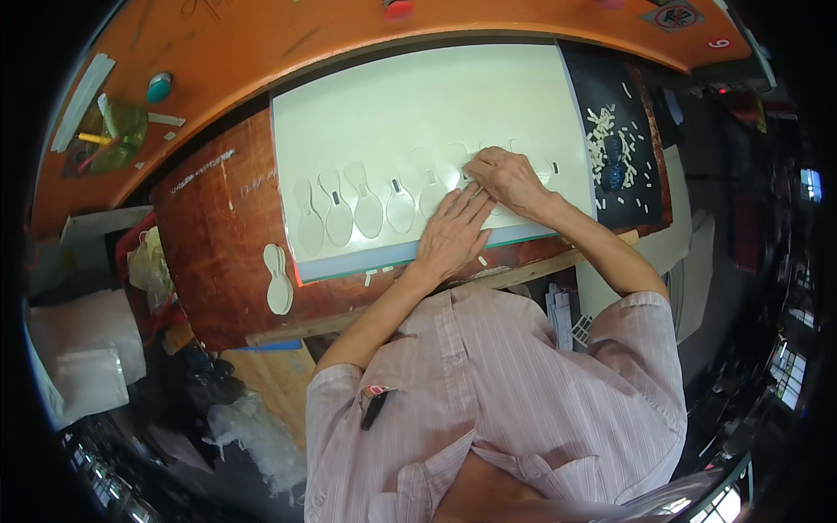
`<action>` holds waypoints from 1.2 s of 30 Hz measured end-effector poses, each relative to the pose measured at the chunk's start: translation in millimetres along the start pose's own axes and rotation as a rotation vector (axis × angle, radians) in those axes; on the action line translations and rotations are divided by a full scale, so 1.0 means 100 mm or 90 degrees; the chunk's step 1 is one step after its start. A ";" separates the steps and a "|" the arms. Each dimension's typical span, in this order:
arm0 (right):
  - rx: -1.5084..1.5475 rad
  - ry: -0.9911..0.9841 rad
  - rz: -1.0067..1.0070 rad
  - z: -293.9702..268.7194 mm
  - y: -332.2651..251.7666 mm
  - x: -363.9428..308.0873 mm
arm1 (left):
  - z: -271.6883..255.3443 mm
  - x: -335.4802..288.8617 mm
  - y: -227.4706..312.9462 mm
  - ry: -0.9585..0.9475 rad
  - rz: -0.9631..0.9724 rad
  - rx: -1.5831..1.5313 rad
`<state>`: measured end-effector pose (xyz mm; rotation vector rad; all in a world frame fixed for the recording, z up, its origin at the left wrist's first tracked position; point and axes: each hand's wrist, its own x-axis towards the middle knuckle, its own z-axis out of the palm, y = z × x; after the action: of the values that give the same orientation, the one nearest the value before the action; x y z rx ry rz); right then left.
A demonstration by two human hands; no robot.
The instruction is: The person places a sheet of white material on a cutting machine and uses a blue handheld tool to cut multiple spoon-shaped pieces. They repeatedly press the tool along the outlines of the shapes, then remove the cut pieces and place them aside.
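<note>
The pale sheet (418,96) lies on the reddish-brown bench (209,240), with a row of sole shapes (338,225) across its nearer half; at least 3 of them show a dark slot. The left hand (452,234) lies palm down at the sheet's near middle, fingers stretched out and slightly apart. The right hand (513,181) is over the sheet, right of its middle, fingers bent with their tips turned down beside the left fingertips; I cannot tell whether it pinches anything. Left of the sheet's near corner is a stack of sole-shaped pieces (279,283). Right of the sheet, small white strips (602,131) are scattered on a black board (586,68). Beyond the sheet runs an orange shelf (305,26).
</note>
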<state>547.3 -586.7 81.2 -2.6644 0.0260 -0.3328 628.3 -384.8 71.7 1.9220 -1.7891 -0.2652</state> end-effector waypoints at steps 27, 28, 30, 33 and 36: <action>-0.031 -0.017 -0.074 0.30 -0.26 0.53 | 0.04 -0.01 -0.03 -0.025 -0.037 -0.017; 0.000 -0.059 -0.098 0.26 -0.23 0.55 | 0.05 -0.01 -0.03 -0.029 -0.040 -0.020; 0.042 -0.039 -0.125 0.18 -0.23 0.58 | 0.04 -0.01 -0.02 -0.017 -0.042 -0.030; 0.035 -0.116 -0.095 0.09 -0.18 0.66 | 0.03 0.01 -0.04 0.017 -0.022 -0.021; -0.019 -0.154 -0.122 0.18 -0.14 0.67 | 0.01 0.02 -0.04 0.039 -0.009 -0.017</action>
<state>615.9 -571.6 87.1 -2.7237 -0.3037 -0.0683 632.0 -386.9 69.0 1.9035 -1.7249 -0.2316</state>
